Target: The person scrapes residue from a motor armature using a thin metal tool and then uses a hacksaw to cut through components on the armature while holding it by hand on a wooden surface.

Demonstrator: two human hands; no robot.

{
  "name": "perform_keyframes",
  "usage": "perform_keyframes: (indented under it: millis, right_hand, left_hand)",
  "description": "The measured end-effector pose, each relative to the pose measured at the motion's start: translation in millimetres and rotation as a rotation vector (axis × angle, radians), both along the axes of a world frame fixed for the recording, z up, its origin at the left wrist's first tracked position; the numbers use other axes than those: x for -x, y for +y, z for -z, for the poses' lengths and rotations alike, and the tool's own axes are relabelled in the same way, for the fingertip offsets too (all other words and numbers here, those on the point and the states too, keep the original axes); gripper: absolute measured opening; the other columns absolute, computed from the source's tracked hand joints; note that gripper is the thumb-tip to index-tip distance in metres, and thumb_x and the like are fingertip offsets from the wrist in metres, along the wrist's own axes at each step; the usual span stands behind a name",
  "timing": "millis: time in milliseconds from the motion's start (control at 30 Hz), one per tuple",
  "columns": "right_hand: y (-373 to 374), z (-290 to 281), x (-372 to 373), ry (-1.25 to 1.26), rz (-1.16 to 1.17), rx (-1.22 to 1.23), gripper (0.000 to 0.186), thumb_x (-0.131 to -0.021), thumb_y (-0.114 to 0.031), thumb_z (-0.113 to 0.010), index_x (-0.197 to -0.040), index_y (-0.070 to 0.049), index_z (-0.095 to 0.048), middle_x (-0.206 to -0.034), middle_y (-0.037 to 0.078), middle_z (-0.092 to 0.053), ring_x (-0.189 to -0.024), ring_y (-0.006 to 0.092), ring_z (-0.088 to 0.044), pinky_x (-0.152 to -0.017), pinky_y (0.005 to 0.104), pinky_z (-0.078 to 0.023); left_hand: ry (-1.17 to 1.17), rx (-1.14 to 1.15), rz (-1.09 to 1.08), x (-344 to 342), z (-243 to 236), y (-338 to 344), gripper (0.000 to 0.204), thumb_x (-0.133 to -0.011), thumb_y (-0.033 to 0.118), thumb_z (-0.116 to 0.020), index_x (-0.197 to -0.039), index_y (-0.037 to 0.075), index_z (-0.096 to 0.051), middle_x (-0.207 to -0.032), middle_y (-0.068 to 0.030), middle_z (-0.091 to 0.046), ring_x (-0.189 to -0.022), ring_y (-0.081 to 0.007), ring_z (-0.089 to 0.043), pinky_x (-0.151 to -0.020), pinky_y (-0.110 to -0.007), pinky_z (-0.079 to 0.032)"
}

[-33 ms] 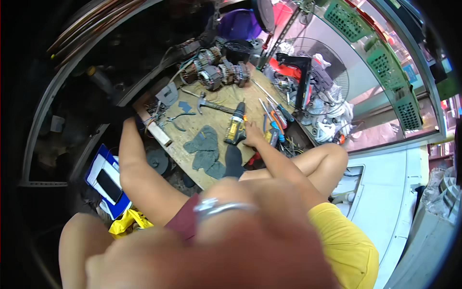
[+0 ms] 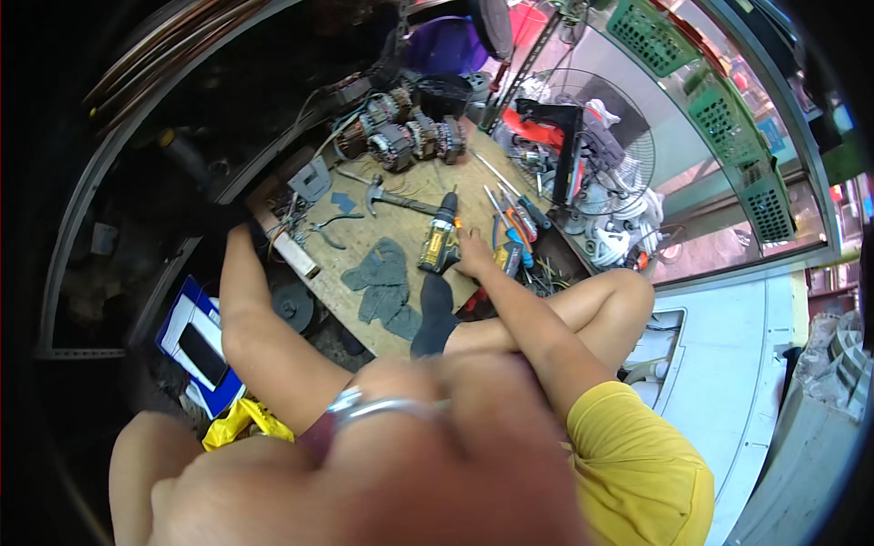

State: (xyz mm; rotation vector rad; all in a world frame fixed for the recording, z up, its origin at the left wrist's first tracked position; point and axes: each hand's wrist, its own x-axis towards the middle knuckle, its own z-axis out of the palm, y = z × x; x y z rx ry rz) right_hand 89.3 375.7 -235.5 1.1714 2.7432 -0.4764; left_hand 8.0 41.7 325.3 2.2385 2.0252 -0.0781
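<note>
My right hand (image 2: pixel 475 253) reaches to the right side of a yellow-and-black cordless drill (image 2: pixel 439 238) lying on the plywood board (image 2: pixel 332 255), fingers curled against it. A large blurred hand, apparently my left hand (image 2: pixel 364 464), fills the bottom of the view close to the lens, with a curved silver piece (image 2: pixel 382 408) at it; its fingers are too smeared to read. A hammer (image 2: pixel 396 202), pliers (image 2: pixel 328 227), several screwdrivers (image 2: pixel 519 217) and grey cloth pieces (image 2: pixel 378 287) lie around the drill.
Copper-wound motor parts (image 2: pixel 401 136) crowd the back. A fan guard (image 2: pixel 628 118) with white parts stands right, below green baskets (image 2: pixel 733 123). My bare legs and dark sock (image 2: pixel 435 318) border the board. A phone on a blue clipboard (image 2: pixel 205 355) and yellow bag (image 2: pixel 244 423) lie left.
The blurred hand and silver piece have shifted slightly left. The whole scene sits a little further left in the view; the drill stays on the board under my right hand.
</note>
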Motion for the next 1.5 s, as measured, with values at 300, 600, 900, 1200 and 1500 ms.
perform_keyframes:
  millis: [300, 600, 900, 1200, 1500]
  right_hand:
    - [-4, -35, 15, 0.033, 0.066, 0.06, 0.084, -0.066, -0.016, -0.088, -0.141, -0.007, -0.051, -0.134, 0.02, -0.051, -0.12, 0.041, -0.058, -0.099, 0.0485, -0.051]
    - [62, -44, 51, 0.104, 0.311, 0.08, 0.09, -0.069, -0.021, -0.086, -0.148, -0.004, -0.045, -0.144, 0.022, -0.049, -0.13, 0.0397, -0.054, -0.104, 0.0468, -0.049]
    - [151, -14, 71, -0.049, 0.41, 0.045, 0.076, -0.072, -0.024, -0.082, -0.14, -0.006, -0.053, -0.142, 0.022, -0.05, -0.127, 0.0408, -0.057, -0.105, 0.0476, -0.049]
    - [175, -14, 91, -0.038, 0.416, -0.075, 0.065, -0.079, -0.015, -0.074, -0.14, -0.008, -0.052, -0.142, 0.02, -0.049, -0.123, 0.0416, -0.058, -0.102, 0.0477, -0.049]
    - [30, 23, 153, 0.243, -0.395, -0.394, 0.063, -0.08, -0.017, -0.072, -0.139, -0.004, -0.053, -0.13, 0.017, -0.057, -0.12, 0.0327, -0.053, -0.096, 0.054, -0.045]
  left_hand:
    - [-0.368, 0.233, -0.028, 108, 169, 35, 0.032, -0.07, 0.012, -0.079, -0.1, 0.001, -0.073, -0.091, -0.0173, -0.073, -0.09, -0.0357, -0.07, -0.082, -0.043, -0.056]
    - [-0.569, 0.495, -0.245, 196, 405, 60, 0.057, -0.078, 0.032, -0.082, -0.121, -0.002, -0.068, -0.107, -0.0173, -0.075, -0.097, -0.0311, -0.072, -0.088, -0.038, -0.056]
    - [-0.435, 0.423, -0.378, 189, 429, 75, 0.063, -0.074, 0.036, -0.085, -0.126, 0.007, -0.066, -0.11, -0.0135, -0.074, -0.105, -0.0324, -0.069, -0.088, -0.043, -0.055]
    - [-0.39, 0.421, -0.356, 180, 429, 93, 0.066, -0.075, 0.036, -0.085, -0.13, 0.007, -0.062, -0.116, -0.0153, -0.072, -0.105, -0.0344, -0.069, -0.087, -0.045, -0.055]
    - [-0.388, 0.447, -0.343, 168, 440, 96, 0.061, -0.077, 0.041, -0.083, -0.126, 0.008, -0.063, -0.121, -0.0146, -0.069, -0.11, -0.034, -0.067, -0.087, -0.046, -0.055]
